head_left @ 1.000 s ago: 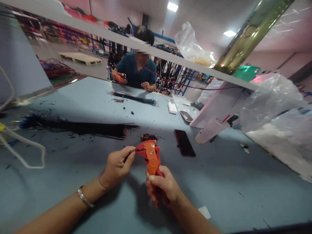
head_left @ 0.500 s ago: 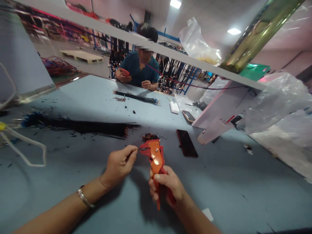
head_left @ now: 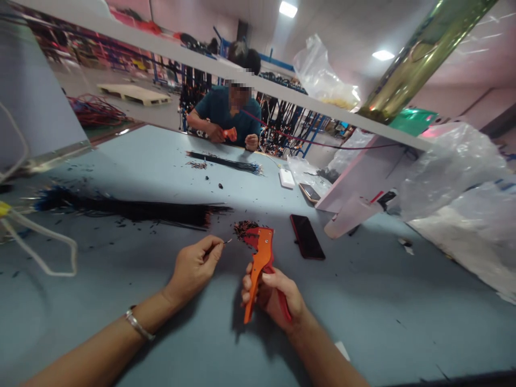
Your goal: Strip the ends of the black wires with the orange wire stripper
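Pinched in my left hand [head_left: 198,266] is a thin black wire [head_left: 228,241], whose short bare tip points right. My right hand [head_left: 276,295] is wrapped round the handles of an orange and red wire stripper [head_left: 262,252]. The stripper's jaws are turned left, apart from the wire tip. Just behind the jaws lies a small pile of cut insulation bits [head_left: 242,228], partly hidden by the tool. Farther left, a long bundle of black wires [head_left: 149,209] rests on the table.
A dark phone [head_left: 307,236] lies right of the stripper, near a white roll [head_left: 346,217]. Across the table [head_left: 374,301] a co-worker [head_left: 229,115] holds another orange tool behind a smaller wire bundle [head_left: 226,161]. Plastic bags [head_left: 455,166] crowd the right side; a white bar crosses overhead.
The stripper has come off the wire, moved slightly right and turned, and its handles have spread. The wire end now shows bare metal. The co-worker's tool has shifted right and lower.
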`<state>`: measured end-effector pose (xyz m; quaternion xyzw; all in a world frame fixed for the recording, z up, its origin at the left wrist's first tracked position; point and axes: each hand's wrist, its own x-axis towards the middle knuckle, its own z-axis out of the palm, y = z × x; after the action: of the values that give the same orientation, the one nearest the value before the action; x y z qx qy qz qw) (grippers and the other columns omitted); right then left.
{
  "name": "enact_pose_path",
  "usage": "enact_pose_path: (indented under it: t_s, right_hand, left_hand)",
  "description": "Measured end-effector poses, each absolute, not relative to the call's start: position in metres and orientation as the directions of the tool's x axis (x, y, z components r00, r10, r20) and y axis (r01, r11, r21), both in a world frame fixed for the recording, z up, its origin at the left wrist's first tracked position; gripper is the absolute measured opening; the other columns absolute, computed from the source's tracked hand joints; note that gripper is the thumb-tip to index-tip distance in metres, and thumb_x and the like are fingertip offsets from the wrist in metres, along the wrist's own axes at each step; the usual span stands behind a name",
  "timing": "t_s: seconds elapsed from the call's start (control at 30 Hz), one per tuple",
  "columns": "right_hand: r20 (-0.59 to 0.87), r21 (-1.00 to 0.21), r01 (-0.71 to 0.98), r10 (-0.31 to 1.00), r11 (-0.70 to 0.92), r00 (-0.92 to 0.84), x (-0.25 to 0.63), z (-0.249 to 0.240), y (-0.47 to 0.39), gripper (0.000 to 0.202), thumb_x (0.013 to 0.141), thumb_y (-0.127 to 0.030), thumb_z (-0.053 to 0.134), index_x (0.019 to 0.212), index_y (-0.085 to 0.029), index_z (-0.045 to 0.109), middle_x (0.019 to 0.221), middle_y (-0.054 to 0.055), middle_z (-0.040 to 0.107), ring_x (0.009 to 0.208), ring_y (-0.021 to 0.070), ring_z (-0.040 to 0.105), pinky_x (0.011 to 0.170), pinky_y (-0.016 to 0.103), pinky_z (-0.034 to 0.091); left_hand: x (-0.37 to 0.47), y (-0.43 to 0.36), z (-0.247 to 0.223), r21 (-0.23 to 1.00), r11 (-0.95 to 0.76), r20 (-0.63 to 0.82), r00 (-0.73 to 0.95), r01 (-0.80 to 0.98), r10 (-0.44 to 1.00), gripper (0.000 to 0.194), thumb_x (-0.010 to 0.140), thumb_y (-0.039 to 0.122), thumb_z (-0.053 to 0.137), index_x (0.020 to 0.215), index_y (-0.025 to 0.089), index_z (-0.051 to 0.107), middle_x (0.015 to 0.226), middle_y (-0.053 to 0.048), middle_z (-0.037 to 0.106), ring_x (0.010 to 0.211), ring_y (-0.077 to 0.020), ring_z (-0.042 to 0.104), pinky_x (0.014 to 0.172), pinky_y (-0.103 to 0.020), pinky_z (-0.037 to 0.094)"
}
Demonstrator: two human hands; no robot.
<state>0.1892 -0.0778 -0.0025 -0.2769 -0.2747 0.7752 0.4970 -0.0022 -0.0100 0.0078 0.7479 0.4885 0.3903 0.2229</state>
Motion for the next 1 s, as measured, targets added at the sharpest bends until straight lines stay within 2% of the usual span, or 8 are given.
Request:
enact_pose_path:
  t_s: [0.2,0.43,0.53,0.67,0.73,0.83,0.9,1.0]
  right_hand:
    - [-0.144,-0.757,-0.561,0.923,-0.335,-0.356,0.188,0.004,-0.081,0.032,0.073,-0.03,0.065,0.098,-0.013,0.058,0.08,0.004,0.065,0.067,0.0183,0.066,0.067,0.033,0.052]
    - [-0.12,-0.852,-0.444,0.929,-0.277,-0.35,0.193,0.008,-0.081,0.037,0.071,-0.031,0.069,0.101,-0.013,0.056,0.083,0.006,0.064,0.068,0.0184,0.065,0.06,0.029,0.051]
    - [-0.092,-0.881,-0.41,0.937,-0.234,-0.337,0.194,0.008,-0.081,0.038,0.072,-0.033,0.069,0.101,-0.013,0.055,0.084,0.005,0.062,0.069,0.0174,0.064,0.061,0.03,0.051]
    - [-0.037,-0.947,-0.296,0.959,-0.123,-0.282,0.193,0.013,-0.081,0.037,0.074,-0.035,0.068,0.102,-0.015,0.053,0.082,0.004,0.061,0.069,0.0173,0.061,0.061,0.03,0.049]
    - [0.002,-0.985,-0.167,0.963,-0.044,-0.269,0.192,0.018,-0.082,0.034,0.076,-0.034,0.064,0.103,-0.016,0.053,0.081,0.003,0.059,0.069,0.0159,0.058,0.062,0.029,0.047]
    - [0.1,-0.981,0.141,0.966,0.137,-0.238,0.189,0.024,-0.086,0.022,0.078,-0.028,0.059,0.096,-0.018,0.055,0.077,0.0,0.057,0.065,0.013,0.051,0.063,0.026,0.043]
    - [0.199,-0.897,0.353,0.956,0.266,-0.215,0.186,0.026,-0.088,0.02,0.076,-0.025,0.057,0.095,-0.018,0.055,0.078,0.0,0.057,0.065,0.0135,0.051,0.064,0.026,0.043]
    - [0.348,-0.685,0.607,0.912,0.404,-0.216,0.183,0.023,-0.09,0.034,0.074,-0.024,0.054,0.107,-0.018,0.054,0.089,0.006,0.062,0.076,0.019,0.056,0.071,0.03,0.045]
  left_hand:
    - [-0.003,-0.009,0.011,0.745,-0.416,0.351,0.224,0.521,0.909,0.027,0.088,0.035,0.042,0.088,0.018,0.064,0.068,0.001,0.066,0.063,-0.014,0.059,0.06,-0.02,0.043]
    - [0.001,-0.014,0.017,0.824,-0.364,0.296,0.217,0.434,0.93,0.023,0.085,0.037,0.047,0.075,0.018,0.058,0.063,0.003,0.055,0.059,-0.0122,0.05,0.058,-0.02,0.04]
    - [0.005,-0.018,0.022,0.915,-0.271,0.213,0.214,0.3,0.953,0.023,0.082,0.038,0.052,0.072,0.017,0.058,0.064,0.003,0.053,0.06,-0.0118,0.048,0.057,-0.02,0.04]
    - [0.01,-0.021,0.022,0.988,-0.064,0.026,0.26,0.142,0.965,0.025,0.08,0.04,0.055,0.07,0.017,0.055,0.053,0.007,0.039,0.048,-0.0087,0.034,0.045,-0.019,0.03]
    - [0.012,-0.021,0.02,0.996,-0.011,-0.015,0.29,0.09,0.957,0.025,0.08,0.04,0.056,0.072,0.017,0.055,0.053,0.008,0.036,0.048,-0.008,0.03,0.044,-0.018,0.027]
    - [0.013,-0.023,0.018,0.998,0.017,-0.033,0.304,0.054,0.952,0.024,0.08,0.04,0.057,0.072,0.017,0.055,0.054,0.008,0.035,0.048,-0.0077,0.029,0.045,-0.018,0.027]
    - [0.014,-0.024,0.019,0.999,0.028,-0.037,0.3,0.034,0.953,0.024,0.079,0.04,0.057,0.072,0.017,0.056,0.054,0.008,0.038,0.048,-0.008,0.031,0.045,-0.018,0.028]
    - [0.016,-0.028,0.02,0.998,0.04,-0.022,0.32,-0.051,0.947,0.023,0.074,0.039,0.062,0.073,0.016,0.058,0.061,0.003,0.052,0.054,-0.0102,0.044,0.052,-0.02,0.039]
